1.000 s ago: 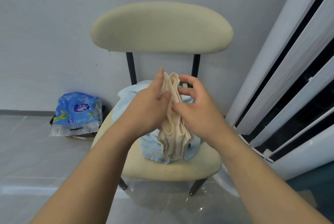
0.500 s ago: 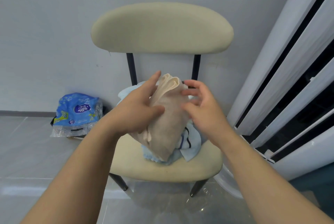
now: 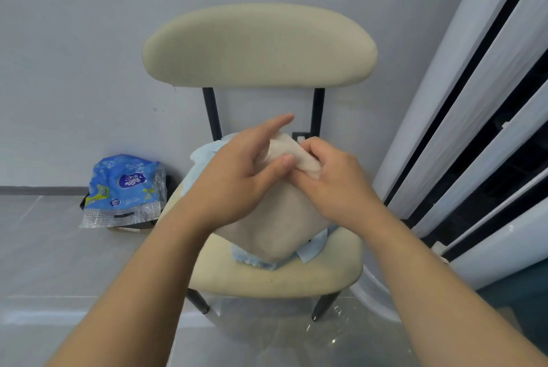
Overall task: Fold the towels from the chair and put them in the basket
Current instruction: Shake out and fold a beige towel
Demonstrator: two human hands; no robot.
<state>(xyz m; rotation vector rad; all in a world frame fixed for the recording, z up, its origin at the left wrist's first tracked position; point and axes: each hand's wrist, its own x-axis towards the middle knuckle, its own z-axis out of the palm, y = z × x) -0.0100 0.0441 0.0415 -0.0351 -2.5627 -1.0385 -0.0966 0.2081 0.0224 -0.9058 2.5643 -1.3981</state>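
Folding step: the beige towel (image 3: 275, 227) is being worked into a flat fold above the chair (image 3: 267, 280).
Change: a second ago it hung as a narrow, bunched strip between the hands. It has since opened into a broad, smooth panel, and both hands have closed in on its top edge.
Left hand: the left hand (image 3: 237, 177) pinches the upper edge with its thumb pressed onto the cloth, while the index finger sticks out straight past it.
Right hand: the right hand (image 3: 335, 185) has its fingers (image 3: 314, 147) curled tight over the top corner, touching the left thumb.
Towel position: held up at the top, with its lower end sagging onto the pile on the seat.
Pile: a light blue towel (image 3: 252, 261) lies crumpled under it, not yet folded.
Floor: a blue plastic pack (image 3: 124, 185) sits against the wall, well apart from the chair.
Basket: I cannot pick it out in this view.
Meaning: the fold looks roughly half made. Another fold or a squaring of the edges probably comes before the towel goes to the basket, and at least one towel remains.
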